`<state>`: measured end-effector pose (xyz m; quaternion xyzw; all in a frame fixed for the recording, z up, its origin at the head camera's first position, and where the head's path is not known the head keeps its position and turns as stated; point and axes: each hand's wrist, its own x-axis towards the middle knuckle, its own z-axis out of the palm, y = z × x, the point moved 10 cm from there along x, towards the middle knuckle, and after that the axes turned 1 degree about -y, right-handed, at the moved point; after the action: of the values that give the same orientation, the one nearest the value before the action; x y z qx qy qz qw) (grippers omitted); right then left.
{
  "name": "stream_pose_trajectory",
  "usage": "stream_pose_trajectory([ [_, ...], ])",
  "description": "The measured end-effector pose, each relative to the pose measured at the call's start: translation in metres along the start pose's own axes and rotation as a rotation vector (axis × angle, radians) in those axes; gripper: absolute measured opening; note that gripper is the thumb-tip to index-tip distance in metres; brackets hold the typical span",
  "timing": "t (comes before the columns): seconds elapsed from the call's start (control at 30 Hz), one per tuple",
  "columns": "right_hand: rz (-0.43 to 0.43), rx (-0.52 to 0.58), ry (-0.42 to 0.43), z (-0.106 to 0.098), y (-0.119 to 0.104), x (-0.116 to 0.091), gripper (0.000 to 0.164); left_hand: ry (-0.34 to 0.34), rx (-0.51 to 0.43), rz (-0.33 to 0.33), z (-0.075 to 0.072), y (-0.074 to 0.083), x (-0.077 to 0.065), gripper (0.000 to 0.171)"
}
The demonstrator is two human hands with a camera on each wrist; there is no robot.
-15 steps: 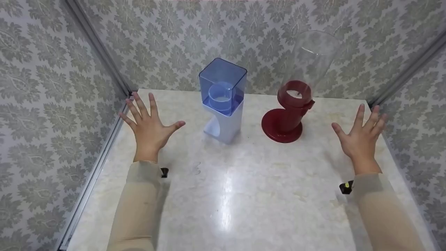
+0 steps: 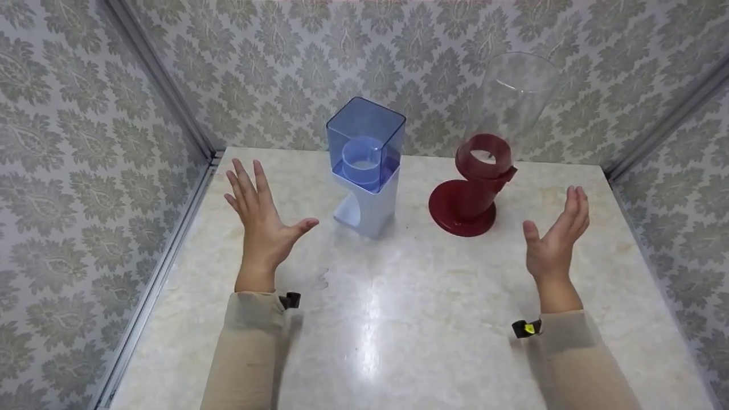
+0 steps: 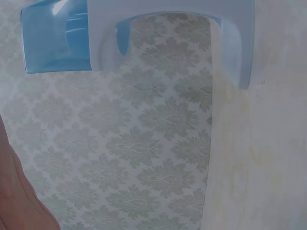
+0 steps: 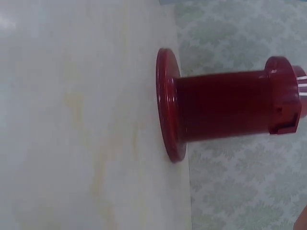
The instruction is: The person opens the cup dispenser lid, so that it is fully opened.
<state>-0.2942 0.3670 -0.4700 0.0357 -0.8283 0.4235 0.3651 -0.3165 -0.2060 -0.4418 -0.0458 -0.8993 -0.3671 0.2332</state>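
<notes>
Near the back of the table stands a white dispenser-like holder (image 2: 377, 213) with a see-through blue square top (image 2: 364, 122) and a round blue ring inside. To its right is a dark red stand (image 2: 475, 196) with a round base and a tall clear cylinder (image 2: 515, 85) on top. My left hand (image 2: 263, 230) is raised left of the white holder, fingers straight and thumb out, touching nothing. On the far side my right hand (image 2: 555, 245) hovers right of the red stand, fingers extended and empty. The wrist views show the holder (image 3: 172, 5) and the stand (image 4: 220, 105) up close.
The pale marbled table (image 2: 438, 319) runs up to patterned walls (image 2: 273, 68) at the back and both sides. A metal frame strip (image 2: 165, 267) edges the left side. Small black wrist devices (image 2: 525, 328) sit at the sleeves.
Both hands have moved inward and slightly toward the person, the fingers drawing closer together. The holder and the red stand have stayed in place.
</notes>
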Motion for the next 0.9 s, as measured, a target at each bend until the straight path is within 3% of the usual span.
stream_pose_trajectory([
  [0.17,-0.075,0.128,0.007,0.026,-0.031,-0.012,0.133,-0.046,-0.25,0.03,0.014,0.012,-0.005,0.168],
  [0.43,-0.09,0.292,-0.108,0.086,-0.061,-0.023,0.106,-0.139,-0.411,0.007,0.044,0.018,0.006,0.164],
  [0.57,-0.035,0.355,-0.189,0.12,-0.066,-0.029,0.109,-0.183,-0.525,-0.013,0.062,0.016,0.013,0.159],
  [0.7,0.073,0.384,-0.332,0.159,-0.07,-0.034,0.118,-0.175,-0.631,-0.032,0.075,0.009,0.022,0.15],
  [0.9,0.164,0.403,-0.517,0.213,-0.087,-0.038,0.138,-0.158,-0.657,-0.055,0.082,-0.003,0.038,0.14],
])
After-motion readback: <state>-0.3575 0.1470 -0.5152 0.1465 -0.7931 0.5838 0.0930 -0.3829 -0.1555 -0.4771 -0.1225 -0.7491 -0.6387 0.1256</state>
